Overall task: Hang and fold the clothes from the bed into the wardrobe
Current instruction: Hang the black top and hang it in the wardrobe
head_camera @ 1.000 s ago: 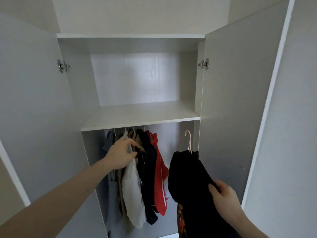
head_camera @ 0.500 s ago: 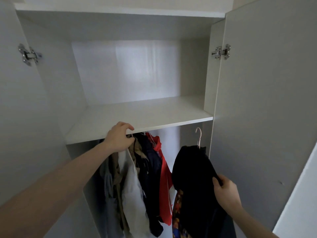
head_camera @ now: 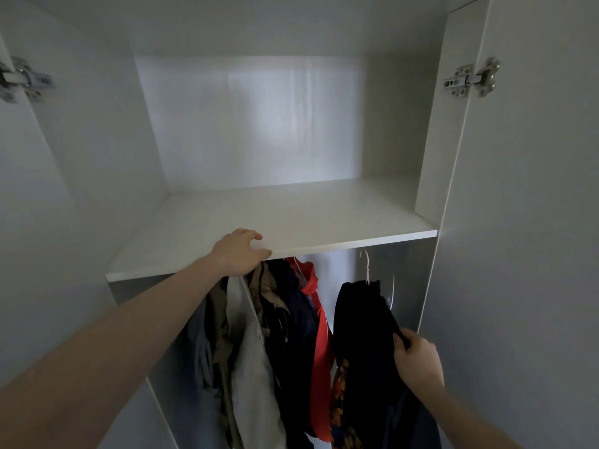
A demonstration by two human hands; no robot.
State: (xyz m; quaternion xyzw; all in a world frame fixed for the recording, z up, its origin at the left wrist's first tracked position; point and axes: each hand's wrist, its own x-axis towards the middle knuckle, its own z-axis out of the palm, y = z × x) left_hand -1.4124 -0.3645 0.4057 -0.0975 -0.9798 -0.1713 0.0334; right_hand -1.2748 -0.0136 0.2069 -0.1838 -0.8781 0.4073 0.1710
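I face an open white wardrobe with a bare shelf (head_camera: 291,218) at chest height. Below it hang several garments: a beige one (head_camera: 249,345), a dark navy one (head_camera: 291,319) and a red one (head_camera: 319,345). My left hand (head_camera: 240,252) rests at the shelf's front edge, fingers curled over the tops of the hanging clothes. My right hand (head_camera: 416,359) pinches the black garment (head_camera: 363,335), which hangs on a pale hanger (head_camera: 366,264) to the right of the red one, its hook up near the rail. The rail itself is hidden behind the shelf.
Both wardrobe doors stand open, the left door (head_camera: 48,222) and the right door (head_camera: 525,222), with metal hinges (head_camera: 470,77) near the top. A patterned orange cloth (head_camera: 340,400) shows beneath the black garment.
The view has closed in on the wardrobe. My left hand rose from the hanging clothes to the shelf edge. The black garment on its hanger moved up and inward toward the rail.
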